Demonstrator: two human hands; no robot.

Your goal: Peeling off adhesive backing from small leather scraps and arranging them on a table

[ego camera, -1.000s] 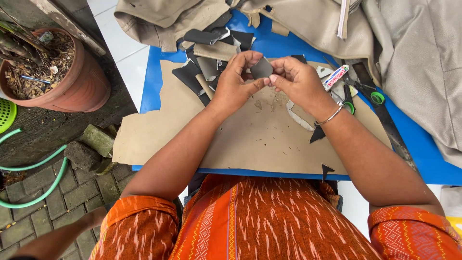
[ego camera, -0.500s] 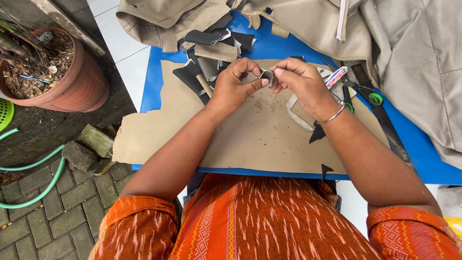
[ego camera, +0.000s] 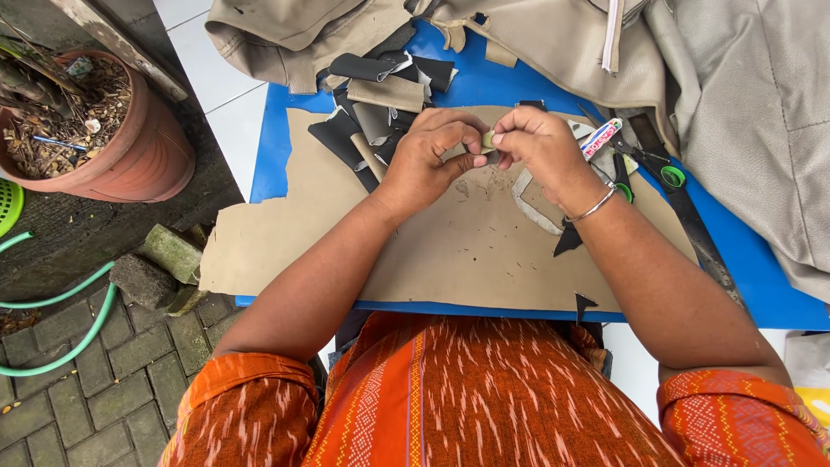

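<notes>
Both hands, left hand (ego camera: 428, 160) and right hand (ego camera: 536, 147), pinch a small pale scrap (ego camera: 488, 140) (likely light, soft and bendable, best gripped at its edges) above the brown paper sheet (ego camera: 450, 242) on the blue table (ego camera: 268, 147).

Outdoor work area in daylight: blue table (ego camera: 264, 160) over white floor tiles (ego camera: 229, 108) and grey paving bricks (ego camera: 104, 406); terracotta plant pot (ego camera: 143, 156), green hose (ego camera: 60, 303), loose stones (ego camera: 160, 264) alongside.
</notes>
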